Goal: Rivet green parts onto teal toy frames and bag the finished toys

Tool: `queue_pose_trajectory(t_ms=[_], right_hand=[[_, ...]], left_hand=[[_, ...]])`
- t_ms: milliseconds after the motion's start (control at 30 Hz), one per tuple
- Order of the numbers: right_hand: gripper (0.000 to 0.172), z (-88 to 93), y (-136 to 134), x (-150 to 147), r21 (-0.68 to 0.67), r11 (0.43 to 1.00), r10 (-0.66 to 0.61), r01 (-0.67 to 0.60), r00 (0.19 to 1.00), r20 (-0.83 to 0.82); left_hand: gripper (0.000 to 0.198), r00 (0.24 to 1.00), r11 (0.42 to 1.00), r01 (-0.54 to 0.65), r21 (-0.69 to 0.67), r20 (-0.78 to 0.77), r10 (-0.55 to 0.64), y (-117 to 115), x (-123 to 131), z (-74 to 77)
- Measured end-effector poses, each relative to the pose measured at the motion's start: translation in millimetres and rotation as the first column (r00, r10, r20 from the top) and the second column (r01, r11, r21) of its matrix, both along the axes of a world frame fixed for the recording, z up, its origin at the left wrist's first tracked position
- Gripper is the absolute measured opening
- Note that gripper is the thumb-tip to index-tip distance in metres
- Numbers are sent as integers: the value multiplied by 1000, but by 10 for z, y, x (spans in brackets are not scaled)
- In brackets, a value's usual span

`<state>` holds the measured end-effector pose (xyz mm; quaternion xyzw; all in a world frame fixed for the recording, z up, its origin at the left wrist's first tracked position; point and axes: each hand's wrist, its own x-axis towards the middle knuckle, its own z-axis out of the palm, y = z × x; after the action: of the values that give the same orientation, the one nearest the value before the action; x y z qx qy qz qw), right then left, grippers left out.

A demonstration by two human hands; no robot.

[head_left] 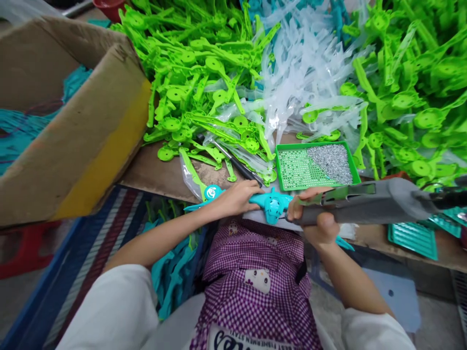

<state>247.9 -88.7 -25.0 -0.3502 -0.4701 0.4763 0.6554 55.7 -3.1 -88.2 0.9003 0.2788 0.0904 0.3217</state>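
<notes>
The grey driver (365, 204) lies almost level, its tip meeting the teal part (272, 204) from 3 o'clock; if the tip is off the screw head it may skate across the plastic and scar it, or jump toward the left hand (239, 197) just at 9 o'clock of it. The part sits at the very near edge of the worktop (153, 170), at 6 o'clock of the scene, so a hard push could tip it into the lap. The green tray (280, 167) of screws (330, 163) stands close at 12 o'clock of the right hand (315, 218); a bumped rim would scatter them.

The teal part is glossy moulded plastic, a rounded hub with flat wings running out to 9 and 3 o'clock. The left fingers press down, closed over its left wing; the right fingers wrap tight around the driver's body, thumb underneath.
</notes>
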Motion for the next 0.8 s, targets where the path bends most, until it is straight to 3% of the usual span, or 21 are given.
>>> queue_pose_trajectory(t_ms=[533,800], right_hand=[[41,-327,-93,4,-3,999,-50,50,994,102],[31,-399,-160,-48,20,1000,-14,12,996,87]], left_hand=[[36,999,999,-31,-36,-9,30,-9,31,73],[38,998,996,-56,-65,-36,53,12,49,88]])
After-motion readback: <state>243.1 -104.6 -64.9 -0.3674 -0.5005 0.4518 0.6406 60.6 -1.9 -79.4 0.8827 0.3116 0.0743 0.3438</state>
